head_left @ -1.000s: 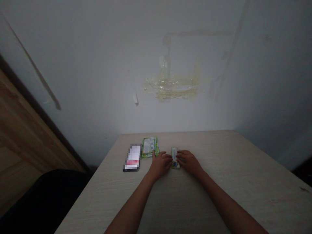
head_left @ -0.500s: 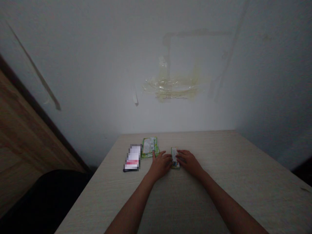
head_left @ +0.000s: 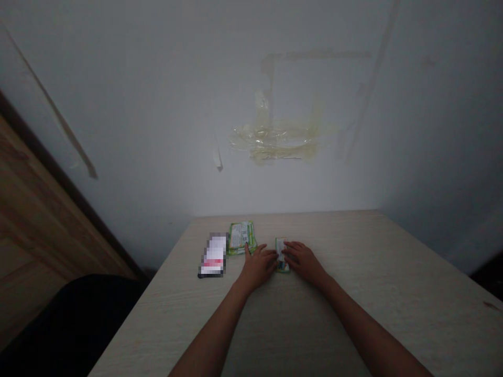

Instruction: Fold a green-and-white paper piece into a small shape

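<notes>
Hardly anything is shifting since the earlier frame, so steadying the narrow printed packet [head_left: 280, 247] is seemingly continuing; the left hand [head_left: 259, 264] and right hand [head_left: 305, 261] are resting spread fingers on its opposite sides, how firmly I cannot tell; green-and-white packets [head_left: 240, 236] are lying to its left, a smartphone [head_left: 214, 255] farther left, all on the wood-grain table [head_left: 369, 267]

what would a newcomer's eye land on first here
Probably the bright, pixelated screen on the left part of the table, beside a small pile of green-and-white packets. Next come the left hand and right hand near the middle, with fingers at either side of a narrow packet. Above them, shiny, yellowish tape clings to the pale wall.
</notes>
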The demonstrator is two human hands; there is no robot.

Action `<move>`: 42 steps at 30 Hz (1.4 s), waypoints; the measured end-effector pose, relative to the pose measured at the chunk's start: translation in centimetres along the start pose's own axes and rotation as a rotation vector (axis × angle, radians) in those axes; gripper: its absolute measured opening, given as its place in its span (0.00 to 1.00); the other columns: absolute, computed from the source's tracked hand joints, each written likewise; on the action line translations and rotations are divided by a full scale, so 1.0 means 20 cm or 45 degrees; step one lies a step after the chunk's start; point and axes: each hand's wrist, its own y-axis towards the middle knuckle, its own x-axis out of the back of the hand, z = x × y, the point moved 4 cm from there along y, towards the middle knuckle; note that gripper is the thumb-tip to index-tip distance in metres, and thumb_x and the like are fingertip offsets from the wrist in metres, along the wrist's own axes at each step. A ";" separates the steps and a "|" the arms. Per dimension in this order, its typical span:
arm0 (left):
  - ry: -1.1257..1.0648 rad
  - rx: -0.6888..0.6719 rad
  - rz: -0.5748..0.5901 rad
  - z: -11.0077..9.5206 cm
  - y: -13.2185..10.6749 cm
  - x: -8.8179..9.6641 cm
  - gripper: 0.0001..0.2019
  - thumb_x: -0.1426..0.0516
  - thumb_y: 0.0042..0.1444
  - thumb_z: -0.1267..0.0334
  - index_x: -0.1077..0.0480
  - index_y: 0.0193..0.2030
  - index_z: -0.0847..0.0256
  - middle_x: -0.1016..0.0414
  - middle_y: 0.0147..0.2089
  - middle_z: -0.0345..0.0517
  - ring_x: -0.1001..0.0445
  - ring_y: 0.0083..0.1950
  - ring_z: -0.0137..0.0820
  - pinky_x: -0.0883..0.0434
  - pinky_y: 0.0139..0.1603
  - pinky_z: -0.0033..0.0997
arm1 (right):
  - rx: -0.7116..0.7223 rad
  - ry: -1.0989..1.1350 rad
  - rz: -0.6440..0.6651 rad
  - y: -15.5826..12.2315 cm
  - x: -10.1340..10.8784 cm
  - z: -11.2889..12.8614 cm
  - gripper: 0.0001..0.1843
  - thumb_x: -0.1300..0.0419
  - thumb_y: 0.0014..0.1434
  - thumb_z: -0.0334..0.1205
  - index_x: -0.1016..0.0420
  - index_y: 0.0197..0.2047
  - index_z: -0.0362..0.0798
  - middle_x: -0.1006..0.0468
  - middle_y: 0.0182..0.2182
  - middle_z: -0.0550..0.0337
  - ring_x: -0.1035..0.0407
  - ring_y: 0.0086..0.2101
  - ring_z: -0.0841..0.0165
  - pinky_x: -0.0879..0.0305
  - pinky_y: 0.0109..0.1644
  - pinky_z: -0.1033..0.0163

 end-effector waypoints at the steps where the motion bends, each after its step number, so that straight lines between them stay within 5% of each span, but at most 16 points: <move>1: 0.000 0.002 0.002 0.00 0.00 0.00 0.15 0.51 0.65 0.52 0.31 0.56 0.42 0.27 0.59 0.39 0.44 0.69 0.44 0.73 0.64 0.74 | -0.002 -0.001 0.005 0.00 0.00 0.00 0.17 0.45 0.63 0.44 0.26 0.54 0.54 0.30 0.59 0.57 0.39 0.59 0.60 0.43 0.63 0.49; 42: -0.059 0.049 0.012 0.01 0.00 0.00 0.15 0.48 0.63 0.52 0.30 0.54 0.41 0.28 0.60 0.38 0.46 0.69 0.46 0.74 0.63 0.76 | -0.129 0.041 0.006 0.02 -0.04 -0.03 0.20 0.46 0.62 0.44 0.27 0.56 0.53 0.29 0.59 0.55 0.37 0.59 0.61 0.45 0.65 0.50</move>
